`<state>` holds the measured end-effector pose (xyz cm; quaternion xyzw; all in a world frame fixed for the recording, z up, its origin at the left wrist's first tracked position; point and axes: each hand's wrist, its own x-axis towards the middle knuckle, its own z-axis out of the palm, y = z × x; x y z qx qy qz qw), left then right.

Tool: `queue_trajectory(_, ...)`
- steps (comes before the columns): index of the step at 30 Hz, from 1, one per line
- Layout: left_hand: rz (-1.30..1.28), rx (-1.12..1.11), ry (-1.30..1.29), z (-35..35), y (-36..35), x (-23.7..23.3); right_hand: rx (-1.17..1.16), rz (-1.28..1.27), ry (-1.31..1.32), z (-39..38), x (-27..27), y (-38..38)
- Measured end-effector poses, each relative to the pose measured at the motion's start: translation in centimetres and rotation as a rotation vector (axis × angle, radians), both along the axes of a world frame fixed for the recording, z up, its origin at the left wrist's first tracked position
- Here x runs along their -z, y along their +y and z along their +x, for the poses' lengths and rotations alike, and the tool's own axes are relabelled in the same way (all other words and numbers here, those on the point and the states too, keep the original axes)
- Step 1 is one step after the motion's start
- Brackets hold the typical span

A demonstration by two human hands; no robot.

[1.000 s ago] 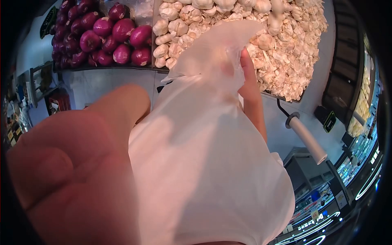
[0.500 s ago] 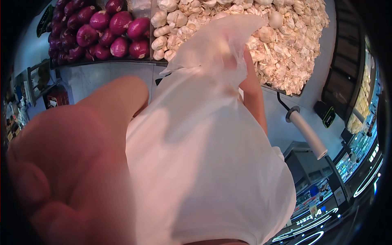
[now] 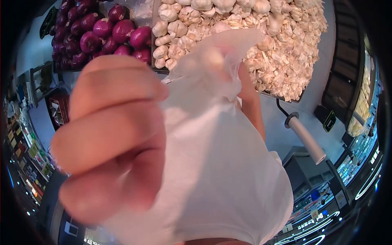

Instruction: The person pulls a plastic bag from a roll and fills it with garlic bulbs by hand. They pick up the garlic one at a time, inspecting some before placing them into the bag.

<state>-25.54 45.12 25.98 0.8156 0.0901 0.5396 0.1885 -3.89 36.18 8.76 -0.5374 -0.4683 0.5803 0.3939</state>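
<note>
Close to the camera, my left hand (image 3: 114, 126) is curled into a loose fist, its fingers folded in; nothing shows in the gap between them. My right hand (image 3: 231, 61) is over the garlic, partly veiled by a thin, see-through plastic bag (image 3: 196, 61) that it grips. A pale round shape shows dimly through the bag; I cannot make out whether it is inside or behind. Beyond the bag lies a heap of garlic bulbs (image 3: 178, 28). A white shirt (image 3: 228, 163) covers my body below.
Red onions (image 3: 102, 27) are piled left of the garlic, with a divider between. Loose garlic skins (image 3: 290, 57) cover the right part of the heap. A white roll (image 3: 306, 138) sticks out on a dark holder at the right. A grey cabinet (image 3: 304, 167) stands beyond it.
My left hand has moved up and right, now curled in front of the onions' lower edge. The bag and my right hand appear slightly lower, as does the produce.
</note>
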Motion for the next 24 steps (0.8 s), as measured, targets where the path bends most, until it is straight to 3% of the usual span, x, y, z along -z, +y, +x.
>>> queue_trajectory(4, 0.098, -0.009, 0.23, 3.1, 0.6, 5.1, -0.098, 0.028, -0.025, -0.3, -1.0, 1.1)
queue_trajectory(6, 0.106, 0.019, 0.314, 4.4, -0.1, 7.6, -0.094, 0.018, 0.086, -0.4, -1.1, 0.7)
queue_trajectory(10, 0.086, 0.094, 0.294, 4.5, -0.6, 10.7, -0.114, 0.106, 0.029, -0.6, -2.0, 1.1)
queue_trajectory(11, 0.085, 0.092, 0.276, 4.3, -0.8, 11.0, -0.149, -0.036, -0.016, -0.6, -3.0, 1.2)
queue_trajectory(13, 0.087, 0.083, 0.235, 4.0, -0.7, 10.8, -0.194, -0.07, -0.085, -0.7, -3.7, 1.8)
queue_trajectory(24, 0.057, 0.022, 0.073, 3.1, -1.1, 10.3, -0.289, 0.029, -0.342, -1.6, -4.8, 2.2)
